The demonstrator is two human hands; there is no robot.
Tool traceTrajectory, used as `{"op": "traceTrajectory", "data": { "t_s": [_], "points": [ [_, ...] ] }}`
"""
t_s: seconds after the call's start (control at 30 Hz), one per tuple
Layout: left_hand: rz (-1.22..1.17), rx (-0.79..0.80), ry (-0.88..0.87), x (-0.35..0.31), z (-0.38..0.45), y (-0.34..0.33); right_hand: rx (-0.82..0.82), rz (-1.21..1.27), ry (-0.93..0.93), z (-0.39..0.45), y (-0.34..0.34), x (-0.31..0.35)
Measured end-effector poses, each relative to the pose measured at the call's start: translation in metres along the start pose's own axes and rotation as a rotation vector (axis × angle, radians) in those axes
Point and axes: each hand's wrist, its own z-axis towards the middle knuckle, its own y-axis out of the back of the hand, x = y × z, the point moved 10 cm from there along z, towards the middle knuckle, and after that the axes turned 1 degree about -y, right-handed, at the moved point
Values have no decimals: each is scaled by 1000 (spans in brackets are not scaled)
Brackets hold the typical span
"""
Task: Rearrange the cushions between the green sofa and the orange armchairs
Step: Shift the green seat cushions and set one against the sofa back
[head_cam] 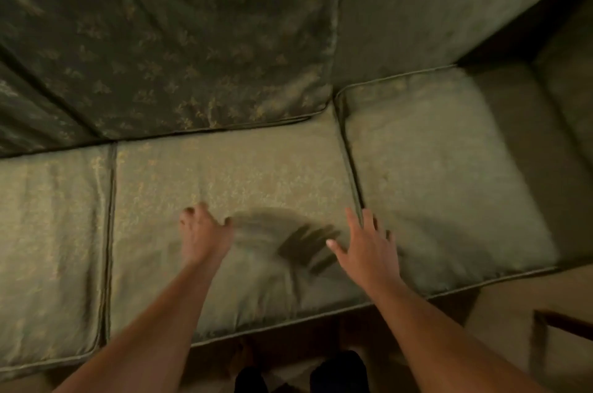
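Observation:
I look down on the green sofa with three seat cushions side by side. My left hand (202, 232) hovers over the middle seat cushion (231, 174) with fingers curled loosely and nothing in it. My right hand (364, 243) is spread flat just above the seam between the middle cushion and the right seat cushion (442, 174), casting a shadow on the fabric. The right cushion sits turned askew, away from the sofa back. A dark green patterned back cushion (179, 39) leans against the backrest behind the middle seat. No orange armchair is in view.
The left seat cushion (51, 248) lies at the left edge. The sofa arm (564, 87) rises on the right. A dark wooden furniture piece (558, 325) stands on the pale floor at lower right. My feet (298, 370) stand at the sofa's front edge.

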Motion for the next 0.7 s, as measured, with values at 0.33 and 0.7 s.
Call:
{"op": "traceTrajectory", "data": {
  "t_s": [0.33, 0.7],
  "points": [
    [-74, 173, -192, -283, -61, -164, -9, 165, -161, 86, 64, -197],
    [45, 99, 206, -282, -56, -230, 82, 198, -331, 125, 48, -345]
  ]
}}
